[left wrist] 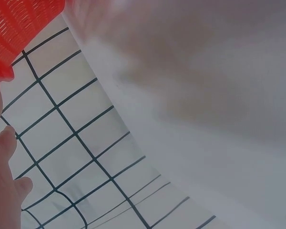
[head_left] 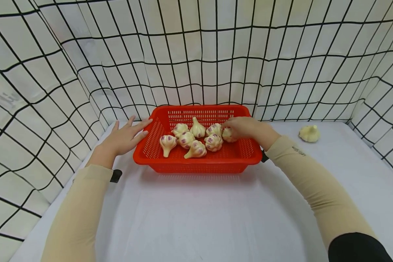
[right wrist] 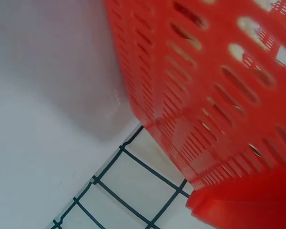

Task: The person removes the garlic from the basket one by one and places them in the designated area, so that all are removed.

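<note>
A red plastic basket (head_left: 196, 168) with slotted walls stands on the white table, and several garlic bulbs (head_left: 196, 149) lie inside it. My right hand (head_left: 245, 128) reaches over the basket's right wall, its fingers curled round a garlic bulb (head_left: 228, 135) at the right end of the group. At the other side, my left hand (head_left: 126, 136) has its fingers spread, with the fingertips at the basket's left rim. In the left wrist view part of the left hand (left wrist: 2, 167) shows beside the basket (left wrist: 24, 28). The right wrist view is filled by the basket's slotted wall (right wrist: 181, 95); the right hand is hidden there.
A single garlic bulb (head_left: 309, 133) lies on the table to the right of the basket. Black wire mesh (head_left: 216, 60) over white sheeting borders the table at the back, left and right. White table surface (head_left: 196, 214) extends in front of the basket.
</note>
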`<action>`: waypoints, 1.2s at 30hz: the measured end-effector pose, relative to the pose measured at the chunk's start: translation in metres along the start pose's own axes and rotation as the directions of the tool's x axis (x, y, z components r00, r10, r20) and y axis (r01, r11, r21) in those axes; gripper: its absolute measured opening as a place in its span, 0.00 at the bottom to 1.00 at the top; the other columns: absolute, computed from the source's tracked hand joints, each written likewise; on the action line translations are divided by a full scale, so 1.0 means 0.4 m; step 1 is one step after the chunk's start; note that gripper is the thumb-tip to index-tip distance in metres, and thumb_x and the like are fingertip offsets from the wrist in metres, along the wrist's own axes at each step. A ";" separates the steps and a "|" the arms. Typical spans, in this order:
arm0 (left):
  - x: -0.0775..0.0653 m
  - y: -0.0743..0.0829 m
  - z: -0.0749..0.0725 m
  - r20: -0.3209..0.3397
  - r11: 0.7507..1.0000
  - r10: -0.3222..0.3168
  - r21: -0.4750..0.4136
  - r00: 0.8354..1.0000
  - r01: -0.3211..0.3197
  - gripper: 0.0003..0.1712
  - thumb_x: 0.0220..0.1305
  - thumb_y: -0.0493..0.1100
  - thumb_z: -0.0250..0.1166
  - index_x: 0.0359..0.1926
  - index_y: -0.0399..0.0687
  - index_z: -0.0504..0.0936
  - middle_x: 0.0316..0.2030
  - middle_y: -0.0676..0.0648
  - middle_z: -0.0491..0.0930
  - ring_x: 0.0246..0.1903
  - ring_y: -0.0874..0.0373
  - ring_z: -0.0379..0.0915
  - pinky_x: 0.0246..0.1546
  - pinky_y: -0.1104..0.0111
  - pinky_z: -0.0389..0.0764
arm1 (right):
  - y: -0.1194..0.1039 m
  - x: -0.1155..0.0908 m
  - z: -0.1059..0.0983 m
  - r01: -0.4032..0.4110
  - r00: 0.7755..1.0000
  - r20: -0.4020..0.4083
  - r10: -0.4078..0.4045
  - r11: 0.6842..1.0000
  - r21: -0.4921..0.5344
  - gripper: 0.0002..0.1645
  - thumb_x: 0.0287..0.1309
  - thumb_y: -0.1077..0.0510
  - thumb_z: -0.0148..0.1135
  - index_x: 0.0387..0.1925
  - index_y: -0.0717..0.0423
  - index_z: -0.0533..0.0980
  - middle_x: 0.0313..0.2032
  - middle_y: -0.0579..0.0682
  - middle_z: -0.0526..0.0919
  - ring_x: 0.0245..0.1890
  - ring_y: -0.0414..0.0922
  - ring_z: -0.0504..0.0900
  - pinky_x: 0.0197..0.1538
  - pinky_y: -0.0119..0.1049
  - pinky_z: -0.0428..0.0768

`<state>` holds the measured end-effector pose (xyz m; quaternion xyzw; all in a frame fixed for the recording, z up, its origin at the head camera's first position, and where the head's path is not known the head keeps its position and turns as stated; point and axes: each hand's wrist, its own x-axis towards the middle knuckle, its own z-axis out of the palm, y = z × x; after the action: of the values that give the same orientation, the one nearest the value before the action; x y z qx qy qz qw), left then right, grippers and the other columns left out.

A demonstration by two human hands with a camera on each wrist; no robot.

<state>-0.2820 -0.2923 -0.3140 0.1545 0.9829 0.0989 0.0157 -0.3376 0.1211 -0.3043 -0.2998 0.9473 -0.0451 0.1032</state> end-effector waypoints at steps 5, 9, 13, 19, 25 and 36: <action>0.000 -0.002 -0.001 0.003 1.000 0.003 0.008 1.000 -0.004 0.39 0.79 0.67 0.38 0.82 0.59 0.51 0.79 0.39 0.52 0.78 0.33 0.29 0.69 0.32 0.23 | -0.005 0.011 0.007 -0.039 0.999 0.029 0.041 0.997 -0.059 0.29 0.66 0.55 0.65 0.68 0.48 0.75 0.63 0.56 0.78 0.58 0.56 0.76 0.63 0.55 0.76; 0.001 -0.001 -0.003 -0.001 1.000 0.006 0.008 1.000 -0.006 0.39 0.79 0.67 0.38 0.82 0.60 0.51 0.79 0.39 0.52 0.78 0.33 0.29 0.69 0.32 0.23 | -0.005 0.011 0.010 -0.045 0.998 0.033 0.048 0.996 -0.078 0.30 0.66 0.54 0.64 0.69 0.47 0.74 0.63 0.56 0.78 0.57 0.57 0.77 0.61 0.55 0.77; 0.002 0.001 -0.004 0.009 1.000 0.001 0.014 1.000 -0.001 0.39 0.79 0.68 0.38 0.82 0.59 0.51 0.79 0.38 0.52 0.78 0.33 0.29 0.69 0.32 0.23 | -0.004 0.010 0.013 -0.031 0.999 0.024 0.033 0.996 -0.078 0.31 0.66 0.53 0.64 0.69 0.48 0.74 0.64 0.57 0.77 0.57 0.58 0.78 0.61 0.56 0.77; 0.002 0.000 -0.003 0.023 1.000 -0.011 0.022 1.000 0.010 0.40 0.78 0.68 0.38 0.83 0.60 0.50 0.79 0.37 0.52 0.78 0.33 0.28 0.69 0.32 0.23 | -0.005 0.004 0.014 0.009 1.000 0.001 -0.009 0.997 -0.076 0.30 0.63 0.52 0.67 0.67 0.51 0.76 0.62 0.57 0.79 0.57 0.58 0.78 0.62 0.55 0.77; 0.003 0.000 0.000 0.021 1.000 -0.015 0.024 1.000 0.014 0.39 0.79 0.67 0.39 0.83 0.60 0.50 0.79 0.37 0.52 0.78 0.33 0.29 0.69 0.32 0.23 | -0.005 -0.001 0.013 0.027 1.000 -0.005 -0.028 0.996 -0.090 0.29 0.63 0.53 0.67 0.66 0.51 0.77 0.59 0.56 0.80 0.56 0.57 0.79 0.61 0.54 0.77; 0.003 0.000 0.001 0.010 1.000 -0.011 0.026 1.000 0.011 0.39 0.78 0.68 0.38 0.82 0.59 0.50 0.78 0.36 0.53 0.78 0.33 0.29 0.69 0.31 0.26 | -0.004 -0.012 0.001 0.033 0.999 0.005 -0.033 0.999 0.006 0.33 0.64 0.51 0.69 0.68 0.52 0.73 0.64 0.61 0.75 0.64 0.58 0.73 0.64 0.55 0.76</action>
<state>-0.2830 -0.2918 -0.3141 0.1497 0.9848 0.0854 0.0192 -0.3327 0.1225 -0.3036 -0.3153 0.9418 -0.0488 0.1057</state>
